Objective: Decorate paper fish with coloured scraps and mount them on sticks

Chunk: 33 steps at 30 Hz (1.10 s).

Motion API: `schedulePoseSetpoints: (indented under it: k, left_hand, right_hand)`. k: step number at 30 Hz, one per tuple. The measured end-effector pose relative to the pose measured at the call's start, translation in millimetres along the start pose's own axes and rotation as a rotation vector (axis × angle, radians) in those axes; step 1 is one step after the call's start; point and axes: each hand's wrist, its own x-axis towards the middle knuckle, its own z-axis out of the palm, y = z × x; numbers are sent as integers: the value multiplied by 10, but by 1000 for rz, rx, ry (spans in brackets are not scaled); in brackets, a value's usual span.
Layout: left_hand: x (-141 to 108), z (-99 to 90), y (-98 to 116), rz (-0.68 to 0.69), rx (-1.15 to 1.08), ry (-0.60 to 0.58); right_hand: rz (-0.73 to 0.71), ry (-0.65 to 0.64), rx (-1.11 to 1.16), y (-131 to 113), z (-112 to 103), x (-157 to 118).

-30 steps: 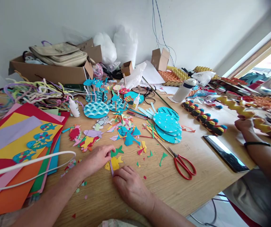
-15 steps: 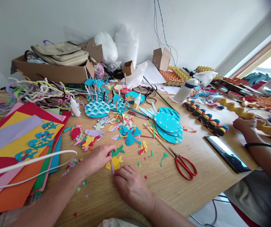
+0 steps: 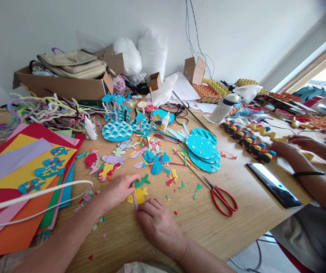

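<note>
A narrow purple paper strip (image 3: 135, 201) lies across a yellow paper fish (image 3: 140, 195) on the table, near its head end. My left hand (image 3: 123, 186) pinches the strip's upper end, just beside a green paper fish (image 3: 142, 180). At the lower end, my right hand (image 3: 157, 218) is closed on the strip, its fingertips partly hidden. Colourful paper scraps (image 3: 151, 161) and cut fish lie beyond my hands. Red-handled scissors (image 3: 222, 200) rest open to the right, near turquoise discs (image 3: 202, 147).
Stacked coloured paper (image 3: 57, 212) and a white cable (image 3: 66, 184) lie at left. Glue bottles (image 3: 90, 129) and wavy-topped blue discs (image 3: 117, 131) stand behind. At right are a phone (image 3: 275, 184) and a co-worker's hands (image 3: 286, 149) by painted egg-carton strips (image 3: 248, 142).
My hands and the purple strip have hardly moved. At the right, the co-worker's hands have shifted, and the yellow egg-carton strip has moved left and lower toward the table.
</note>
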Motion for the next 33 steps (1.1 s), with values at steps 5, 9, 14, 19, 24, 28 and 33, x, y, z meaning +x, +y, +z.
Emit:
schedulePoseSetpoints:
  k: [5,9,14,19,24,28,33]
  left_hand:
    - [-4,9,-12,2,1,2]
    - [-3,3,-4,6,8,0]
    - [-3,3,-2,15,21,-3]
    - [-13,11,-4,30,40,0]
    - [-4,8,-11,54,60,18]
    - [8,3,-17,69,63,21]
    - [14,-19,20,61,64,23]
  right_hand:
    - [-2,-5,-5,-12,-4,1]
    - [-1,-6,-1,-10,-7,3]
    - [3,-5,3,5,6,2]
    - [9,-3,15,-30,-36,15]
    - [-12,-34,56,-52,-113,14]
    - [-17,-62,82,-49,-128,-6]
    - [-15,-84,79,-47,-139,-14]
